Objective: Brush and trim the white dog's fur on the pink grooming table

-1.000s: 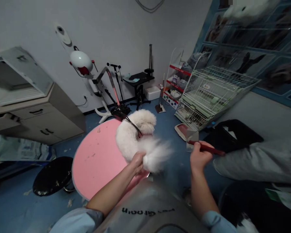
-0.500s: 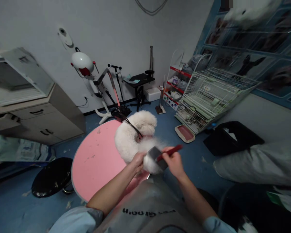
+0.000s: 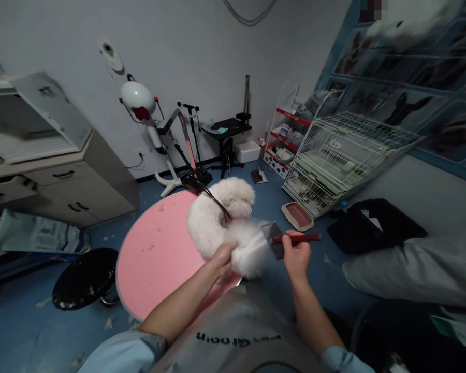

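Now, white dog: the fluffy dog [image 3: 204, 225] is on the pink round desk [image 3: 155, 248], at its right-hand edge, body curved; which body part the blurred tuft belongs to is unclear.
Dark strap: a thin strap [image 3: 217, 201] runs from the base of the curved arm to the dog.
Left hand: the left hand [image 3: 222, 259] pinches the base of the fur tuft, thumb uppermost.
Right hand: the right hand [image 3: 296, 256] is curled around the red handle of a slicker brush [image 3: 276, 241].
Brush head: grey and square, at the tips of the streaking fur; blur hides whether the teeth are caught in it.
Apron: a grey lettered apron [image 3: 236, 316] lies just below the tuft.
Floor, left: a round black stool [image 3: 85, 280] stands beside the desk.
Floor, right: a pink-based litter tray [image 3: 298, 215] sits near a wire cage [image 3: 330, 160].
Far wall: a white-hooded dryer [image 3: 137, 98] rises beyond the desk.
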Motion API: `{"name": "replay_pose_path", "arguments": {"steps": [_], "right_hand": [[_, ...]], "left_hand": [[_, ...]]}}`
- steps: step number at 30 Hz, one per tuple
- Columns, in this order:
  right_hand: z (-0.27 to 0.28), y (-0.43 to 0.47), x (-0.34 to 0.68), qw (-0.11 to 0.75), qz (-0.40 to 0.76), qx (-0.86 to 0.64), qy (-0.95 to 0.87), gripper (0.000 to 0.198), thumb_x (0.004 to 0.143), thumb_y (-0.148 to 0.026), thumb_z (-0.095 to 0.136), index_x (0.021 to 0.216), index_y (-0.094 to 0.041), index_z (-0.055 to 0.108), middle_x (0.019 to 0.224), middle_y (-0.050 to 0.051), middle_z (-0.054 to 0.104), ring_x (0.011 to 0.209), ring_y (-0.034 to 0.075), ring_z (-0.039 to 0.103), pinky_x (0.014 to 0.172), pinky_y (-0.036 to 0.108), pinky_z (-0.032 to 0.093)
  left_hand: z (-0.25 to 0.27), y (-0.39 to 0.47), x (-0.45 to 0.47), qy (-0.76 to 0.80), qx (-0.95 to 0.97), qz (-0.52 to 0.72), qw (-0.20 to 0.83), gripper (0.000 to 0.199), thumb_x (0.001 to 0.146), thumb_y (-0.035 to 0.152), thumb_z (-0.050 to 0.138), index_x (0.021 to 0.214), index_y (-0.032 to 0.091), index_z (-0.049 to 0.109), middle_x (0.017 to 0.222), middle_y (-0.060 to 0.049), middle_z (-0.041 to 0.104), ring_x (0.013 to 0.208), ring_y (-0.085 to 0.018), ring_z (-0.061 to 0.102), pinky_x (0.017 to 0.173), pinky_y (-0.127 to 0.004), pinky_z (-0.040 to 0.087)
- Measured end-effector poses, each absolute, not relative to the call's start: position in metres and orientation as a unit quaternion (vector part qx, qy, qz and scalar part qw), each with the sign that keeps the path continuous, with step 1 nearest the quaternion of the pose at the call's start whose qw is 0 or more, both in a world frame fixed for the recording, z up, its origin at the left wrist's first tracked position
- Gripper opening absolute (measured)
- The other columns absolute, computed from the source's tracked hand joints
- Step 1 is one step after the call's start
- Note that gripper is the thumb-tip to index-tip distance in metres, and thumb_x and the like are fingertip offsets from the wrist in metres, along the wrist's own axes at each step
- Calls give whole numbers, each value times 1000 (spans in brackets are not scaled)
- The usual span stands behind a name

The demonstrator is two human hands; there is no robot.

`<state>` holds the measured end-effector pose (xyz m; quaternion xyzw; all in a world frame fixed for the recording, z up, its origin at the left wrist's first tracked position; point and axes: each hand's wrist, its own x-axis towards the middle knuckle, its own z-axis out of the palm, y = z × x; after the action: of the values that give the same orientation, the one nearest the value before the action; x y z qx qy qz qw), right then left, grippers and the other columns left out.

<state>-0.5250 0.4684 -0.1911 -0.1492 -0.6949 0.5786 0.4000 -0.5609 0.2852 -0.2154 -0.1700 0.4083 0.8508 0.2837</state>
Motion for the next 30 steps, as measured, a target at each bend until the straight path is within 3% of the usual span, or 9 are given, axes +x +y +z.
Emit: {"name": "replay_pose_path", "arguments": {"steps": [2,6,7,13,21,23,27,28,30], "right_hand": [[-190,468,-521,448,567,-112,-682,18,73,-34,62,80,-19,53,88,5,60,87,18,57,85,39,46],[-195,459,-519,244,617,-11,-748,15,72,-34,64,75,-21,56,81,4,63,79,18,59,75,36,49],[-196,460,-521,231,616,-27,-753,16,72,-34,64,76,-20,57,81,4,63,78,18,59,75,36,49],[-191,481,-534,373,570,-96,-725,21,71,-34,65,81,-16,57,88,5,61,87,17,57,87,37,44],[-186,491,-537,496,700,-232,-458,31,70,-42,66,77,-21,45,78,-4,57,69,11,58,69,29,49],[-185,484,-531,455,700,-177,-521,29,71,-41,67,78,-21,48,80,-3,59,69,11,58,68,28,49],[-184,473,-532,172,650,-51,-739,26,69,-39,68,79,-17,58,76,2,62,70,15,58,68,30,48],[-182,476,-535,172,628,-75,-755,27,69,-40,67,78,-16,58,74,2,61,69,15,57,68,30,47],[-178,485,-540,280,583,-159,-746,29,69,-42,63,80,-16,57,74,2,60,70,16,56,71,32,47]], "left_hand": [[-217,284,-561,405,-170,853,283,11,75,15,60,78,7,68,70,-8,68,59,-16,62,59,-26,50],[-217,281,-561,405,-138,848,314,10,71,15,65,75,6,68,67,-8,68,57,-16,61,59,-26,49],[-217,280,-561,409,-134,846,314,11,70,16,66,75,6,68,68,-8,68,58,-16,61,59,-26,49],[-218,280,-560,427,-114,851,282,25,64,26,76,80,7,69,72,-7,69,61,-15,60,59,-24,47],[-226,285,-567,418,-150,851,281,25,65,25,75,83,9,70,75,-7,70,64,-17,61,63,-27,49],[-227,284,-567,417,-152,850,284,25,65,25,74,82,8,69,71,-7,69,60,-16,60,60,-26,48],[-227,286,-565,414,-141,851,290,24,63,23,74,80,7,68,68,-7,69,57,-16,60,58,-27,47],[-226,286,-565,413,-142,852,288,25,63,23,74,80,7,68,69,-7,69,58,-17,60,58,-27,47],[-223,286,-563,414,-146,854,280,24,63,23,74,81,8,69,70,-7,69,59,-16,60,57,-26,48]]}}
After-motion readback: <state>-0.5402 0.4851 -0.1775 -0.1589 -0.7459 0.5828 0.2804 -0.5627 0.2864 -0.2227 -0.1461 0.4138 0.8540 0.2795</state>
